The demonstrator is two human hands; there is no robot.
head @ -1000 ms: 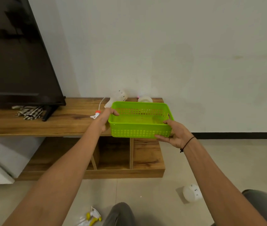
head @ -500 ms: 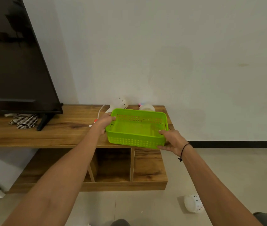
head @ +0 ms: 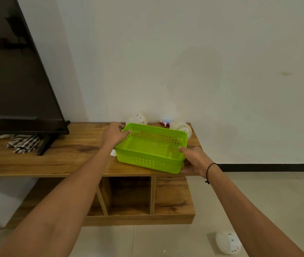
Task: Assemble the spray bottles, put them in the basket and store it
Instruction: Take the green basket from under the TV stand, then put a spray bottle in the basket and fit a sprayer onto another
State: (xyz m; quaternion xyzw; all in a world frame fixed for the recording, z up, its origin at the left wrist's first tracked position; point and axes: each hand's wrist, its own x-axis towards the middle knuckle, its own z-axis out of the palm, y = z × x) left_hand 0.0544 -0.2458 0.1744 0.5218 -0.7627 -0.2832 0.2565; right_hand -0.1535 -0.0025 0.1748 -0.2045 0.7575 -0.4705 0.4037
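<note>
A bright green perforated basket (head: 148,161) with nothing inside sits over the right end of the wooden TV stand (head: 60,160). My left hand (head: 113,135) grips its far left corner; my right hand (head: 193,159) grips its near right corner. Behind the basket a white bottle body (head: 138,118) leans near the wall. Another white bottle (head: 181,127) lies beside a pink and blue spray head (head: 164,123). A third white bottle (head: 228,242) lies on the floor at the lower right. A white piece (head: 112,153) peeks out under my left wrist.
A large black TV (head: 15,71) stands on the left of the stand, with a striped cloth (head: 22,143) under it. Open cubbies (head: 129,194) sit below the top. White wall behind, tiled floor (head: 258,197) to the right.
Both hands carried the basket forward and lower onto the stand's right end. The view rose, so the yellow spray head on the floor dropped out of sight.
</note>
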